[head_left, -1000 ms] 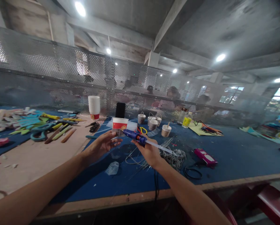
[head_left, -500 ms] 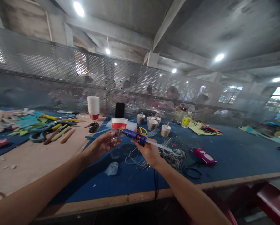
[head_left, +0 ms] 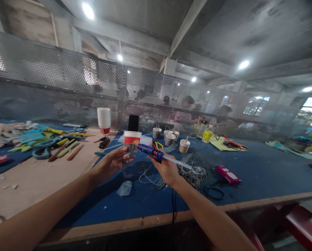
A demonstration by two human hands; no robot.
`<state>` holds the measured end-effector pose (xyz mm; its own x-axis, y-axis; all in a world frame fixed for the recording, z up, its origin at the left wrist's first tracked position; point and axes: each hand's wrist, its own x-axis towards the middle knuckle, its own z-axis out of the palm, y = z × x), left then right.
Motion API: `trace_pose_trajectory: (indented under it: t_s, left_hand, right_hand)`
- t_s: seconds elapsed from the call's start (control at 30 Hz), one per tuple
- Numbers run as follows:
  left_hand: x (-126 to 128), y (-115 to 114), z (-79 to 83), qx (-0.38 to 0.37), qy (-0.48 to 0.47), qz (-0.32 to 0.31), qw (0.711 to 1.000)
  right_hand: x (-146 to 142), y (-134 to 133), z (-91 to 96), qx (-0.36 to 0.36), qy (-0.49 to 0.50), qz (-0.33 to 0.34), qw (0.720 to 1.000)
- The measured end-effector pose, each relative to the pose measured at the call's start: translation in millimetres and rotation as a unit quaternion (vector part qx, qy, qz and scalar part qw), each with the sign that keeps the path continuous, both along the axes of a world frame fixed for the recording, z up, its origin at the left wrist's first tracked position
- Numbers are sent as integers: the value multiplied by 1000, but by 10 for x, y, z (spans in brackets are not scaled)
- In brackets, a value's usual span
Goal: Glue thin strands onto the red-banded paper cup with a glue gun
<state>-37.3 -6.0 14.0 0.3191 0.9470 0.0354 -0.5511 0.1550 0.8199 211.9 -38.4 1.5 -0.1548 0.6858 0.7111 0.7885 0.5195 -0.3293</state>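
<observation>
My left hand [head_left: 116,160] is closed around the lower part of a red and white paper cup [head_left: 132,137], held upright above the blue mat. Grey cord seems to wrap the cup's lower part, with a strand hanging by my fingers. In my right hand [head_left: 166,169] is a blue hot glue gun [head_left: 150,150], its nozzle close to the cup's side; whether it touches I cannot tell. A clear glue stick [head_left: 178,161] sticks out of the gun's back. Below my right hand lies a tangle of grey cord [head_left: 195,176].
Behind stand a stack of paper cups [head_left: 104,118], a black phone [head_left: 133,123] and several cord-wrapped cups [head_left: 170,138]. Scissors [head_left: 42,148] and wooden-handled tools lie left. A magenta box [head_left: 227,175] and a cable are at right. A perforated screen [head_left: 75,83] borders the table; people sit beyond.
The cup has shifted very slightly left and up in my left hand. The glue gun's nozzle stays close to it; little else differs.
</observation>
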Motion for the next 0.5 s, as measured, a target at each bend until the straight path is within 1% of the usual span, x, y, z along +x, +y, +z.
trace_pose_trajectory:
  t_s: [0.13,0.2,0.4,0.5]
  left_hand:
    - [28,-56,86,-24,7,10,1000]
    - [31,-64,100,-30,7,10,999]
    - [-4,-15,36,-28,4,11,1000]
    - [-10,-12,30,-29,0,14,999]
  right_hand:
    - [2,-21,25,-6,-2,3,1000]
    - [7,-25,34,-4,-5,0,1000]
    - [25,5,12,11,-17,-19,1000]
    - [29,20,-5,17,-20,-20,999]
